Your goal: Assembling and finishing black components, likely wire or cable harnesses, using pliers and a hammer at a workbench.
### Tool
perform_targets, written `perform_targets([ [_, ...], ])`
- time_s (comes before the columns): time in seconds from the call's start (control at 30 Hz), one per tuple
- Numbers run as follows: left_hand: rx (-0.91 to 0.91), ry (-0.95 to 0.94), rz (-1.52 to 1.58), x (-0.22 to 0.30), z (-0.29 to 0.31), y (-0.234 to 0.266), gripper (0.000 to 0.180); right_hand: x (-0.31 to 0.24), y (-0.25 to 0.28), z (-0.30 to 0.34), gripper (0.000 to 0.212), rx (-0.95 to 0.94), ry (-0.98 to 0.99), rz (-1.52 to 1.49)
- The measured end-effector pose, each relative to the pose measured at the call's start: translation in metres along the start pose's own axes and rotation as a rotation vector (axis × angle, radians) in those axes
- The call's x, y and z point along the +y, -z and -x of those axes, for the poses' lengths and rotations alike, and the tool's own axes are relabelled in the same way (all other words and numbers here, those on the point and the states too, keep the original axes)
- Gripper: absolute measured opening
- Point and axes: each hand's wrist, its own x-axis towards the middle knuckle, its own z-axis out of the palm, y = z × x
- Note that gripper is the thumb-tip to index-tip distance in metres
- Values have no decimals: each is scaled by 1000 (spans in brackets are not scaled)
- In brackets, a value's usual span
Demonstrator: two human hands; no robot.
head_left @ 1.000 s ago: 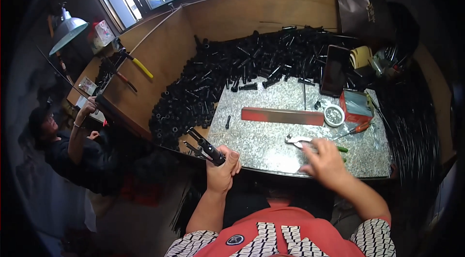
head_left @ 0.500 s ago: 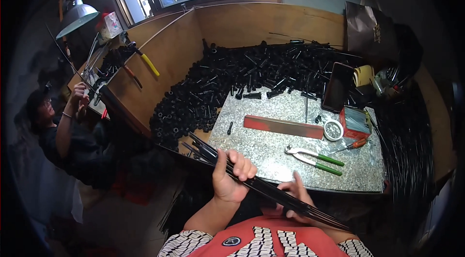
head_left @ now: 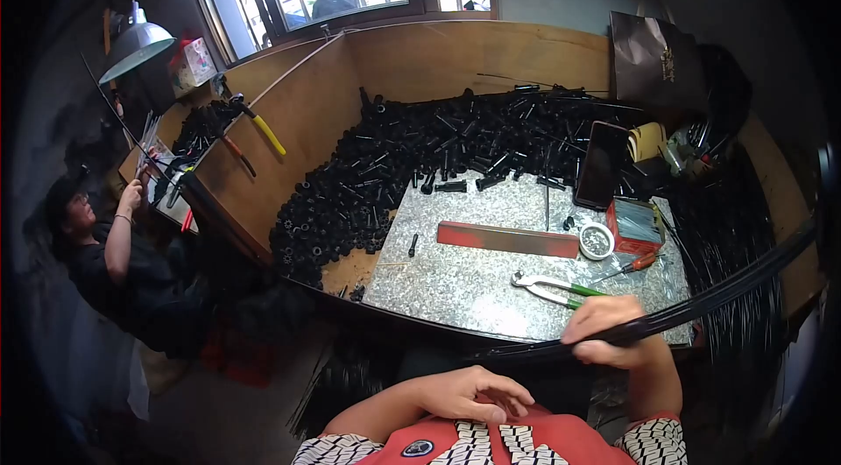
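Note:
My right hand (head_left: 609, 331) is wrapped round a bundle of long thin black rods (head_left: 723, 297) at the table's near edge. The rods sweep in a curve out to the right, and their other end reaches left past my hand. My left hand (head_left: 486, 395) is apart from them, close to my red shirt, with loosely bent fingers and nothing held. Just beyond my right hand lie end-cutting pliers (head_left: 530, 281) with green handles, partly covered by that hand. A flat brown-red bar (head_left: 508, 239) rests on the speckled stone slab (head_left: 438, 290).
Black tubular parts (head_left: 438, 137) are heaped along the table's back and left. A small white bowl (head_left: 597, 242), red box (head_left: 635, 227), screwdriver (head_left: 642, 263) and phone (head_left: 602, 164) are at the right. Another person (head_left: 105, 246) works beyond the wooden partition (head_left: 289, 132).
The rod bundle has swung from slanting across my body to extending right. My left hand has let go of it and dropped toward my shirt; my right hand now grips it.

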Motion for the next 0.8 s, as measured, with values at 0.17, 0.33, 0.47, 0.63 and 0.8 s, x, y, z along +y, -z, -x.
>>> perform_targets([
  [0.17,451,-268,-195,37,8,3,39,51,-69,13,22,-238,-345,161],
  [0.33,864,-655,-62,65,0,22,66,69,-109,12,31,-372,-422,149],
  [0.47,706,-753,45,85,-1,21,49,83,-124,23,34,-424,-368,174],
  [0.63,592,-764,29,82,0,31,27,81,-132,31,34,-435,-436,65],
  [0.8,599,-696,-44,95,5,22,33,86,-131,36,32,-468,-408,25],
])
